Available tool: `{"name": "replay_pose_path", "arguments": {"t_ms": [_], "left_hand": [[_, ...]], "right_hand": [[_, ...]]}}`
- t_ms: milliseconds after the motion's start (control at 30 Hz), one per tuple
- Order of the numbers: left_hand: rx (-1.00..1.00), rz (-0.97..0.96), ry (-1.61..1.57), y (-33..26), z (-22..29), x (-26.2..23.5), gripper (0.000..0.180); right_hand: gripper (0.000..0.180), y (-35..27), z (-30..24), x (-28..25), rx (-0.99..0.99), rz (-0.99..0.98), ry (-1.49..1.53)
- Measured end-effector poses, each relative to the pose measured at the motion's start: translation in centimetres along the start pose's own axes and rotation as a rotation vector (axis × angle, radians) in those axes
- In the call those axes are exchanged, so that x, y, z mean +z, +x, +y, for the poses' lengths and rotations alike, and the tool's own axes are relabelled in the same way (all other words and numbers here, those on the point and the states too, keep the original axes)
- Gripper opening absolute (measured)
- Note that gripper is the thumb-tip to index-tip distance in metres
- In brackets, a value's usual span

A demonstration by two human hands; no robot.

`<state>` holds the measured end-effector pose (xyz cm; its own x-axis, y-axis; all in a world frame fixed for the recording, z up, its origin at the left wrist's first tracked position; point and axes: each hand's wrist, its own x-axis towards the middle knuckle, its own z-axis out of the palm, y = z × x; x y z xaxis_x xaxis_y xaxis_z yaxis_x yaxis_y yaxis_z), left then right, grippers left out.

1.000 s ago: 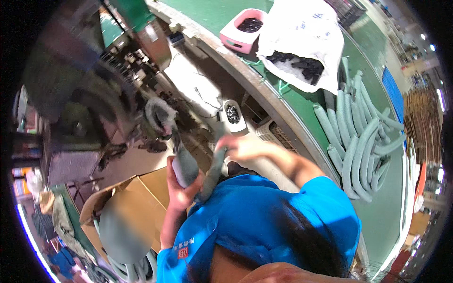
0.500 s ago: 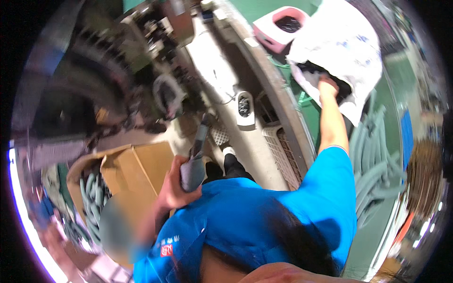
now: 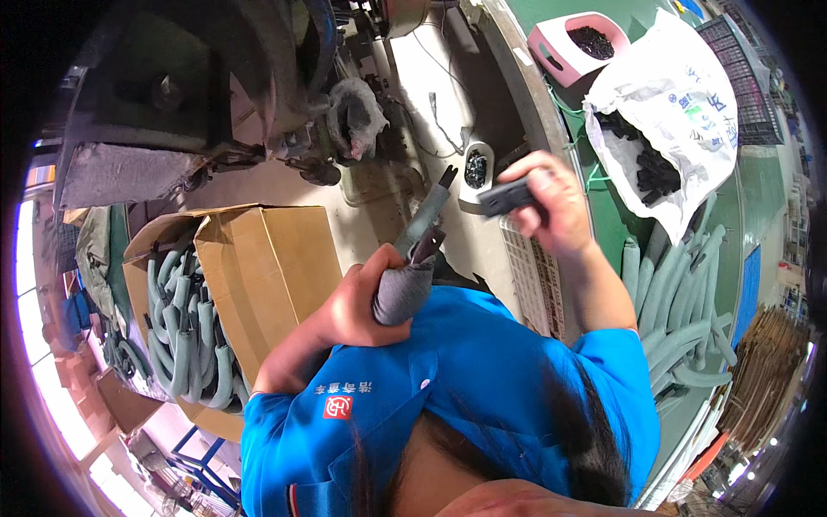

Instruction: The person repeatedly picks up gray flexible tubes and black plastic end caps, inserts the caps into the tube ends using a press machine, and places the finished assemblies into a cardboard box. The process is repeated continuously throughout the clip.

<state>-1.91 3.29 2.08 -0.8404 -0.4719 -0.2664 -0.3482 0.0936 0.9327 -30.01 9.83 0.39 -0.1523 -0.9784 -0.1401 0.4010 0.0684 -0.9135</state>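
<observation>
My left hand (image 3: 362,303) is closed around a grey foam-covered tube (image 3: 403,291) in front of my chest. One dark, flat end shows above the grip, and a grey length with a forked dark tip extends beyond it; I cannot tell whether both belong to one bent piece. Between the thumb and fingers of my right hand (image 3: 558,205), slightly blurred, is a short black plastic piece (image 3: 505,199), held apart from the tube. A white sack (image 3: 668,95) lies at the right with its mouth towards me, showing black pieces (image 3: 659,177) inside.
The sack, a pink container (image 3: 556,53) of small dark parts and grey tubes (image 3: 680,302) lie on the green table (image 3: 594,202). A cardboard box (image 3: 267,267) of similar tubes stands left, below dark machinery (image 3: 215,77). A white scoop-shaped bin (image 3: 472,196) holds small parts.
My right hand has come out of the sack and moved left with the black plastic piece. My left hand has shifted right and up with the tube, while the whole view has turned somewhat.
</observation>
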Motion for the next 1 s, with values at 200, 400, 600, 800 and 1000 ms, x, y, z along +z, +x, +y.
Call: {"name": "replay_pose_path", "arguments": {"t_ms": [200, 400, 600, 800, 1000], "left_hand": [[0.073, -0.058, -0.020, -1.4, 0.1, 0.4, 0.050], [0.322, -0.118, -0.197, -1.8, -2.1, 0.6, 0.055], [0.453, -0.189, -0.420, -2.2, -3.7, 0.5, 0.060], [0.449, -0.246, -0.667, -2.4, -4.8, 0.6, 0.053], [0.296, -0.259, -0.538, -2.9, -4.9, 0.1, 0.054]], "right_hand": [[0.031, 0.0, 2.1, 3.5, 0.274, -0.219, 0.295], [0.036, 0.2, 2.9, 4.4, 0.289, -0.173, 0.392], [0.038, 0.3, 2.8, 5.7, 0.296, -0.185, 0.346], [0.038, 0.1, 3.6, 6.6, 0.318, -0.167, 0.372], [0.038, -0.3, 3.6, 7.1, 0.293, -0.198, 0.389]]}}
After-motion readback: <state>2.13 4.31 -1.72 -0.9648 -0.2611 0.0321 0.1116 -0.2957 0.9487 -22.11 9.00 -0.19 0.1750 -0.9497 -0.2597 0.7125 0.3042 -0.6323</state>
